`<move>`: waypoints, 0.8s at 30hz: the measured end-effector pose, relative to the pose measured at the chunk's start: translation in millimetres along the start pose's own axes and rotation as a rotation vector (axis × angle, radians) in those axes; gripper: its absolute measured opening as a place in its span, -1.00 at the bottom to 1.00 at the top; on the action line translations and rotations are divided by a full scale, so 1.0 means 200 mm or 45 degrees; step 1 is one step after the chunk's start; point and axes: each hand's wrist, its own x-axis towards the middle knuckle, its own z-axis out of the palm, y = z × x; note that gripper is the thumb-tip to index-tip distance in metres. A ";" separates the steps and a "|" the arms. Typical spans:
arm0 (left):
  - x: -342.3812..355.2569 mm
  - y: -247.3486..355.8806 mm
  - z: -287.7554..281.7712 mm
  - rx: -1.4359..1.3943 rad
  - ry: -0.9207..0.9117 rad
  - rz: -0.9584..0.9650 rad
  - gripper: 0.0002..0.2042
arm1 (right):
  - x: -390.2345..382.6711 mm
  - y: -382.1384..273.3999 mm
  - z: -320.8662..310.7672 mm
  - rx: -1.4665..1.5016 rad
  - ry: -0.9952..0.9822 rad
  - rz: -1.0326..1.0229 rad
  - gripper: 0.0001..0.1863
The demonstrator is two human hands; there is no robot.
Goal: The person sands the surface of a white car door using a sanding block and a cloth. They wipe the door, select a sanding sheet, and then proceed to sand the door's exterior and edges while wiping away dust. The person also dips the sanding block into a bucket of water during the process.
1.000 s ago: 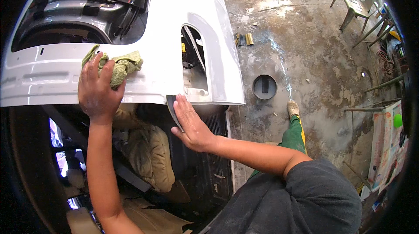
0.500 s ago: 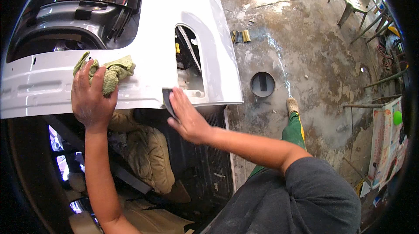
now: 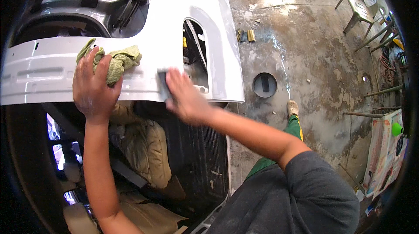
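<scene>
A white car body panel stretches across the upper left, with a tall opening near its right end. On its lower strip my left hand presses a crumpled green cloth, its fingers curled over the left part. My right hand, blurred by motion, lies against the panel just left of the opening. Under its fingers is a dark grey piece of sandpaper, flat on the white surface; its far side is hidden by the hand.
Below the panel edge the car interior shows a beige seat and dark trim. On the stained concrete floor stand a round tub with a dark block inside and several small cans or rolls. A plastic chair and a printed board are at the right.
My right hand and the sandpaper have slid up and slightly left over the panel, away from its lower edge. The left hand stays on the cloth. The whole view has shifted a little.
</scene>
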 end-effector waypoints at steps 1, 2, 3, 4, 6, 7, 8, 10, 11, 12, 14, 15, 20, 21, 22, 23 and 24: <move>0.00 0.00 0.01 0.003 -0.012 -0.012 -0.51 | 0.16 0.07 -0.05 -0.044 0.025 0.066 -0.19; 0.01 0.00 0.01 0.002 -0.015 -0.015 -0.51 | 0.29 0.18 -0.08 -0.091 0.105 0.032 -0.21; 0.00 0.00 0.02 0.013 -0.025 -0.020 -0.50 | 0.37 0.19 -0.09 -0.013 0.129 0.126 -0.19; -0.01 0.00 0.02 0.022 -0.034 -0.022 -0.50 | 0.36 0.16 -0.05 -0.003 0.164 0.155 -0.18; -0.02 -0.02 0.03 0.036 -0.042 -0.028 -0.50 | 0.23 0.04 0.01 -0.003 0.163 0.124 -0.16; -0.05 -0.03 0.02 0.043 -0.052 -0.034 -0.49 | 0.08 -0.08 0.04 -0.004 0.122 0.068 -0.15; -0.06 -0.03 0.01 0.046 -0.051 -0.035 -0.49 | -0.05 -0.15 0.06 0.041 0.084 0.027 -0.13; -0.03 -0.01 0.01 0.061 -0.012 -0.036 -0.50 | -0.12 -0.15 0.03 0.023 0.004 -0.052 -0.13; -0.02 0.00 0.00 0.062 0.003 -0.025 -0.51 | -0.08 -0.11 0.00 0.009 0.001 -0.079 -0.15; -0.02 0.00 0.01 0.060 0.006 -0.010 -0.51 | 0.00 -0.05 -0.01 -0.013 0.030 -0.021 -0.17; 0.03 0.01 0.00 0.062 0.031 0.007 -0.51 | 0.27 0.15 -0.05 -0.266 0.098 0.032 -0.22; 0.00 0.00 0.00 0.066 0.014 -0.006 -0.51 | 0.33 0.11 -0.07 -0.073 0.142 0.187 -0.23; -0.04 -0.01 0.01 0.096 -0.013 -0.030 -0.50 | -0.17 -0.28 0.04 0.108 0.011 -0.014 -0.13; -0.05 -0.02 -0.01 0.096 -0.011 -0.037 -0.50 | -0.14 -0.27 0.04 0.081 0.013 -0.022 -0.14; -0.04 -0.01 0.00 0.082 -0.004 -0.036 -0.50 | -0.08 -0.21 0.03 0.045 0.020 -0.020 -0.16; -0.03 -0.01 0.00 0.066 -0.001 -0.028 -0.50 | -0.01 -0.15 0.02 0.011 0.031 -0.010 -0.17; -0.03 0.00 0.01 0.059 0.001 -0.021 -0.50 | 0.14 -0.08 0.00 0.001 0.078 0.048 -0.20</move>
